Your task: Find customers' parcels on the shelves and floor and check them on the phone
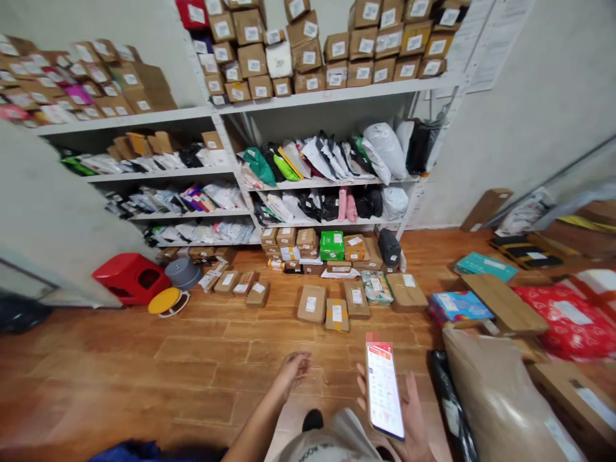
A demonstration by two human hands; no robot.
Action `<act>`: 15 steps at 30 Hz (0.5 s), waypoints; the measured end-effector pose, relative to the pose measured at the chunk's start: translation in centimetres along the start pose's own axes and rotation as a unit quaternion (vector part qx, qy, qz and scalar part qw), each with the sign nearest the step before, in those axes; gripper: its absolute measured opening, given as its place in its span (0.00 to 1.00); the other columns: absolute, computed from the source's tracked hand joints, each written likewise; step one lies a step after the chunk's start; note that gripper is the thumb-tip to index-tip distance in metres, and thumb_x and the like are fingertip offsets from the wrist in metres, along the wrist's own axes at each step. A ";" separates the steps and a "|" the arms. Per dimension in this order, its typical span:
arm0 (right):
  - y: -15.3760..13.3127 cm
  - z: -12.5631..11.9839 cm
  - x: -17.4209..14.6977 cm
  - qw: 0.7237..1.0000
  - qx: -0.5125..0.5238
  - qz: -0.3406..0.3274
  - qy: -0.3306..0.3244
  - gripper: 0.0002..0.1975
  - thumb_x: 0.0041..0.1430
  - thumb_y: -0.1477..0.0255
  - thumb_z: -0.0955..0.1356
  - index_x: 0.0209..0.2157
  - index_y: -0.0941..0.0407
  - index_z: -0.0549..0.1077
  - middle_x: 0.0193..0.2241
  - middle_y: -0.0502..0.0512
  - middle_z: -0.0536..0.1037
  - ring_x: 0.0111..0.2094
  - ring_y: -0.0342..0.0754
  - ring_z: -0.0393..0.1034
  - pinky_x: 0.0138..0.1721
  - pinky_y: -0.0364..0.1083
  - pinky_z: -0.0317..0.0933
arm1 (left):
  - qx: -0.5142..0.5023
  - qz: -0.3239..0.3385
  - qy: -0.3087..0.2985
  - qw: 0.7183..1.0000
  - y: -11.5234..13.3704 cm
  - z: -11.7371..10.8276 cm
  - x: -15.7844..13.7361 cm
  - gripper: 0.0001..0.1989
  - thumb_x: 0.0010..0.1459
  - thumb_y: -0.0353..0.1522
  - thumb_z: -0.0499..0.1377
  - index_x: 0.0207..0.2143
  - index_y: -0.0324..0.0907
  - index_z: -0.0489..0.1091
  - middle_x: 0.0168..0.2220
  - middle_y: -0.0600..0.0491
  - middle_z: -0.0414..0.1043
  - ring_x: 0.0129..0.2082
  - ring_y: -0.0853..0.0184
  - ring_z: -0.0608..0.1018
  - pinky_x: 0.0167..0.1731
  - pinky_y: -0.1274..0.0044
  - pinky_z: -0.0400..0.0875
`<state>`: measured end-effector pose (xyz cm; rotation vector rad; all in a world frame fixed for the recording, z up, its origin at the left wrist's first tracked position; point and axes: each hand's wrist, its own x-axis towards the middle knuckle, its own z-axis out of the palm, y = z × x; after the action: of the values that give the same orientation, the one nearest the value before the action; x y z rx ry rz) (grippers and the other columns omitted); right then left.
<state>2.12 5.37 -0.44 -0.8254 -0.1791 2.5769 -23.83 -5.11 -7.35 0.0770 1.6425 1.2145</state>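
Phone (pixel 384 391) rests lit in the right hand (pixel 409 417), fingers curled behind it. Left hand (pixel 294 367) hangs loosely curled, empty; a level screen reads best.

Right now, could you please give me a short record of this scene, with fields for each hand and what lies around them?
setting: parcel room with a wooden floor
right hand: holds a phone, screen lit
left hand: empty, fingers loosely curled, hanging above the floor
ahead: brown boxes laid on the floor before white shelves
far left: red stool
right: big brown bag
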 end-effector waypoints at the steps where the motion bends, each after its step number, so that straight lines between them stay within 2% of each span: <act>1: 0.9 0.7 0.8 0.999 0.032 0.003 -0.015 0.38 0.46 0.39 0.67 0.45 0.57 0.77 0.46 0.63 0.79 0.43 0.56 0.75 0.46 0.54 0.68 | 0.006 -0.004 0.013 1.000 0.1 -1.5 0.6 0.22 0.43 0.45 0.64 0.39 0.43 0.73 0.36 0.50 0.76 0.36 0.65 0.77 0.35 0.77 0.66; 4: 2.8 1.3 3.5 0.997 0.074 0.007 -0.034 0.31 0.53 0.45 0.68 0.42 0.60 0.77 0.38 0.62 0.81 0.36 0.51 0.76 0.43 0.50 0.67 | 0.039 -0.016 0.026 0.999 0.3 -3.9 2.6 0.19 0.44 0.44 0.63 0.37 0.44 0.73 0.36 0.51 0.76 0.36 0.66 0.77 0.35 0.77 0.67; 6: 3.7 0.2 5.2 0.995 0.094 0.028 0.002 0.28 0.58 0.48 0.65 0.36 0.61 0.77 0.31 0.62 0.80 0.32 0.50 0.75 0.39 0.49 0.68 | 0.069 -0.015 0.015 0.997 0.3 -3.8 4.2 0.17 0.41 0.43 0.65 0.32 0.43 0.72 0.28 0.54 0.73 0.30 0.68 0.76 0.30 0.79 0.65; 7: 4.1 -0.8 5.9 0.992 0.110 0.039 0.044 0.26 0.60 0.50 0.63 0.31 0.60 0.76 0.27 0.61 0.79 0.29 0.51 0.74 0.37 0.49 0.68 | 0.086 -0.013 0.003 0.996 0.3 -3.4 5.0 0.17 0.38 0.43 0.67 0.29 0.43 0.71 0.24 0.56 0.70 0.25 0.69 0.73 0.27 0.79 0.63; 9: 4.8 -3.1 6.7 0.976 0.155 0.041 0.148 0.27 0.63 0.51 0.58 0.21 0.56 0.70 0.20 0.59 0.76 0.24 0.51 0.72 0.31 0.49 0.68 | 0.120 -0.010 -0.028 0.992 0.4 -2.1 6.4 0.20 0.31 0.44 0.69 0.24 0.43 0.69 0.16 0.61 0.62 0.18 0.73 0.67 0.22 0.80 0.58; 11: 5.1 -5.1 6.5 0.950 0.204 0.028 0.234 0.29 0.63 0.50 0.56 0.17 0.54 0.64 0.16 0.58 0.73 0.21 0.51 0.70 0.26 0.48 0.66 | 0.157 -0.005 -0.070 0.985 1.0 -0.2 7.2 0.24 0.27 0.48 0.70 0.22 0.43 0.67 0.13 0.63 0.57 0.14 0.75 0.61 0.19 0.81 0.53; 13: 4.8 -6.6 5.2 0.931 0.238 0.007 0.278 0.28 0.62 0.49 0.56 0.17 0.53 0.61 0.16 0.57 0.72 0.21 0.52 0.70 0.25 0.48 0.66 | 0.195 0.010 -0.107 0.975 1.9 2.3 7.2 0.28 0.25 0.53 0.69 0.20 0.43 0.64 0.11 0.64 0.53 0.13 0.77 0.57 0.17 0.81 0.49; 15: 3.9 -7.6 3.0 0.923 0.249 -0.043 0.288 0.26 0.60 0.50 0.59 0.16 0.53 0.61 0.15 0.56 0.70 0.21 0.52 0.70 0.25 0.50 0.66 | 0.265 0.023 -0.134 0.955 2.9 6.0 6.1 0.30 0.30 0.57 0.66 0.21 0.43 0.62 0.13 0.64 0.52 0.13 0.77 0.56 0.16 0.82 0.49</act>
<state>2.91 3.11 -9.14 -1.2725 0.5778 2.0372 -23.49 3.79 -9.05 0.5923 1.6857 0.7278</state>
